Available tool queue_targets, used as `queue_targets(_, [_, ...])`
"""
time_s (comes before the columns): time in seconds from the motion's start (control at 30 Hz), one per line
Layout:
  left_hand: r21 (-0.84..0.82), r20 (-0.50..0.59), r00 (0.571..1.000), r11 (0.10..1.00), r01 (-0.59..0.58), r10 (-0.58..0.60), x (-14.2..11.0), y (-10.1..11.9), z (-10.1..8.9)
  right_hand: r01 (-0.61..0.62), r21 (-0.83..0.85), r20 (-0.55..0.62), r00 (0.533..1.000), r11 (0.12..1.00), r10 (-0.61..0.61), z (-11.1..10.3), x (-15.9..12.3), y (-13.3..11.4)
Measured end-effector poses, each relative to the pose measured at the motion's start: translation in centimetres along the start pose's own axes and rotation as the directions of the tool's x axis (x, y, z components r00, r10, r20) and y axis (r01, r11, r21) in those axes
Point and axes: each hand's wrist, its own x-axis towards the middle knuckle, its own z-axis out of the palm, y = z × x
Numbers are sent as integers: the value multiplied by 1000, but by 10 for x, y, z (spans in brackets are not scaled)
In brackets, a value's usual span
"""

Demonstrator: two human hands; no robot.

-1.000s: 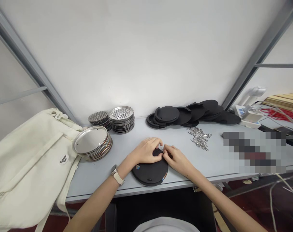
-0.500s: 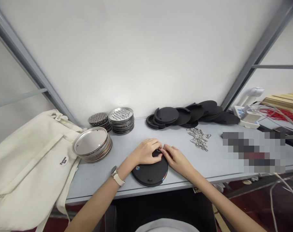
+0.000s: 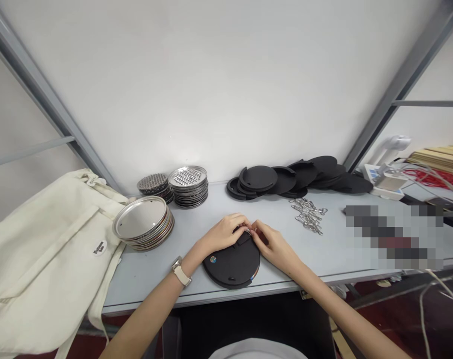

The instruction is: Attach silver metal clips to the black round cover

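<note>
While both our hands work at the far edge of a black disc (image 3: pixel 231 267), it lies flat on the grey bench (image 3: pixel 334 249), close to the front edge. Left hand (image 3: pixel 228 233): reaches in over the disc's far left part, thumb and forefinger drawn together at a small metal piece (image 3: pixel 248 231). Right hand (image 3: pixel 274 244): beside the disc's far right edge, thumb and forefinger pinching at the same piece from the other side. We cannot make out the metal piece's full shape; the fingertips cover much of it. On our left wrist we note a watch (image 3: pixel 176 263) with a pale strap.

Disc surface: a small round coloured mark (image 3: pixel 213 260) at left, a short slot near the front, and a strip of colour along the right front rim.

Surroundings: to the right of our hands, a loose pile of metal clips (image 3: pixel 309 217); behind it, against the wall, a row of overlapping black discs (image 3: pixel 258 178). To the left, a stack of smooth metal plates (image 3: pixel 139 218), with two stacks of rough-topped metal discs (image 3: pixel 189 177) just behind. At far left we record a cream bag (image 3: pixel 50 269), touching or nearly touching the plates; which, we cannot tell.
</note>
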Motion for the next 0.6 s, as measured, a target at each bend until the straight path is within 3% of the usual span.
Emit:
queue_targets(0.2, [-24, -21, 1000, 999, 21, -22, 1, 1, 2, 2, 48, -1, 1000, 999, -2, 2, 0, 3])
queue_targets(0.37, [165, -74, 997, 986, 29, -17, -1, 4, 0, 22, 1, -76, 997, 1000, -22, 2, 1, 4])
queue_targets(0.47, [307, -22, 999, 951, -17, 25, -4, 6, -1, 12, 14, -72, 997, 1000, -11, 1, 1, 5])
queue_targets(0.6, [357, 68, 996, 931, -75, 54, -5, 6, -1, -13, 87, -40, 999, 996, 17, 0, 2, 5])
